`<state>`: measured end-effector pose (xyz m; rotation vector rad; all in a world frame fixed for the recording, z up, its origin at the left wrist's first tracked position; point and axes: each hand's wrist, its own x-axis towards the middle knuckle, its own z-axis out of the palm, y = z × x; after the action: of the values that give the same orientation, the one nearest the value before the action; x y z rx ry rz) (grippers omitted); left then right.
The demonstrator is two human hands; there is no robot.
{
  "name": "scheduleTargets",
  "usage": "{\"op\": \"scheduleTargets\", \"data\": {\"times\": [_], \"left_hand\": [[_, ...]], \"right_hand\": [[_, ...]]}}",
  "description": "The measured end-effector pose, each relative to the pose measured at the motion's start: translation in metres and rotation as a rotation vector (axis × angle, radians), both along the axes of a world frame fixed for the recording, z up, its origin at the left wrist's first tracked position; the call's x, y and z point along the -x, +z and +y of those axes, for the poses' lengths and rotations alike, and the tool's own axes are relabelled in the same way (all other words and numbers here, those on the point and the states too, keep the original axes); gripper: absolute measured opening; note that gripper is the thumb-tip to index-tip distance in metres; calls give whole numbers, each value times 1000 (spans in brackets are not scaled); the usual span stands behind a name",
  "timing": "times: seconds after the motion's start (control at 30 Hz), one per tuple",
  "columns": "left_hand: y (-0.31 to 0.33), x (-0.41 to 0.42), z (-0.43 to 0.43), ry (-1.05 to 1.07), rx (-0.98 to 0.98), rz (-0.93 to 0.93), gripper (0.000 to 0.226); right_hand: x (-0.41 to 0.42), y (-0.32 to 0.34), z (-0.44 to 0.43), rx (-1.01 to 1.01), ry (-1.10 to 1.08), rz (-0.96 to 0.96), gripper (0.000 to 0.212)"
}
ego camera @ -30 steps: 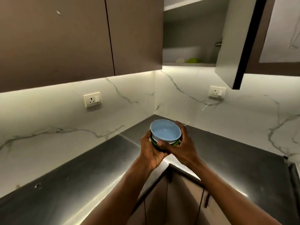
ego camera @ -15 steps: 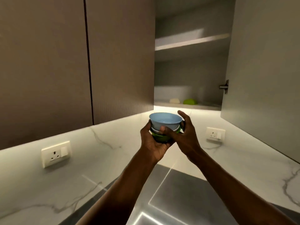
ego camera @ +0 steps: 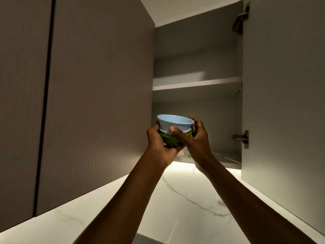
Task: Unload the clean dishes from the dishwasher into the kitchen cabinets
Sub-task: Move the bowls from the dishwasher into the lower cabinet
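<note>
Up at the open wall cabinet [ego camera: 197,41], seen from the head camera, both arms are raised and a stack of bowls [ego camera: 173,132] sits between the two hands, level with the mouth of the lower compartment. A blue bowl [ego camera: 175,122] rides on top, a sliver of white bowl [ego camera: 165,132] shows beneath it, and a green bowl [ego camera: 169,140] is at the bottom. Two hands make sense here, I'd say: nested bowls slide, and the lift is overhead.

The left hand [ego camera: 159,144] cups underneath, fingers curled round the green base and taking the weight. The right hand [ego camera: 196,138] clamps the side, thumb [ego camera: 173,129] pressed flat on the blue wall, fingers [ego camera: 193,120] hooked round the far rim. Neither hand is slack; both are closed firmly on the stack.

The door [ego camera: 281,103] stands swung wide to the right, hinge [ego camera: 241,138] showing. The lower shelf [ego camera: 226,158] lies just beyond and below the bowls, the upper shelf [ego camera: 197,83] well above. Not yet set down, and the bottom shelf looks the likely landing.
</note>
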<state>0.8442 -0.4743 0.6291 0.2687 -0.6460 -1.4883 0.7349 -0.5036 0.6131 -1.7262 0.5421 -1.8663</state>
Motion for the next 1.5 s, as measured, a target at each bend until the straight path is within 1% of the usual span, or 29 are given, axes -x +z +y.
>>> {"op": "scheduleTargets", "data": {"times": [0.17, 0.27, 0.33, 0.4, 0.47, 0.53, 0.57, 0.67, 0.77, 0.83, 0.9, 1.03, 1.17, 1.27, 1.37, 1.5], "left_hand": [[42, 20, -33, -13, 44, 9, 44], [59, 27, -54, -16, 67, -7, 49], [67, 30, -66, -32, 86, -11, 53], [80, 30, -77, -46, 99, 1, 57], [92, 29, -86, -55, 99, 36, 61], [105, 27, -95, -50, 110, 50, 60], [111, 25, -97, -43, 123, 53, 58], [127, 16, -105, -30, 158, 50, 53], [140, 8, -111, -25, 179, 27, 53], [147, 4, -117, -22, 190, 31, 55], [153, 4, -121, -12, 198, 26, 55], [161, 5, -127, -8, 214, -17, 53], [166, 8, -131, -16, 215, -50, 52], [169, 10, -135, -26, 219, -51, 53], [171, 10, -139, -39, 220, -50, 55], [172, 8, -143, -49, 218, -43, 53]], "right_hand": [[13, 44, -40, 75, -23, -23, 88], [22, 65, -59, 107, -46, -46, 93], [25, 80, -70, 123, -37, -128, 96], [29, 100, -77, 148, -41, -209, 94], [34, 123, -81, 207, -96, -265, 91], [44, 150, -82, 311, -209, -298, 94], [51, 165, -82, 360, -284, -284, 97], [68, 209, -79, 452, -448, -131, 96], [83, 248, -78, 480, -616, 4, 93], [91, 267, -83, 485, -746, 117, 95], [98, 279, -94, 413, -844, 247, 98], [109, 289, -119, 223, -973, 511, 86], [117, 299, -128, 62, -1039, 626, 71], [119, 305, -130, -134, -1012, 708, 74], [122, 306, -131, -248, -1026, 751, 75], [121, 303, -131, -336, -1036, 836, 54]]}}
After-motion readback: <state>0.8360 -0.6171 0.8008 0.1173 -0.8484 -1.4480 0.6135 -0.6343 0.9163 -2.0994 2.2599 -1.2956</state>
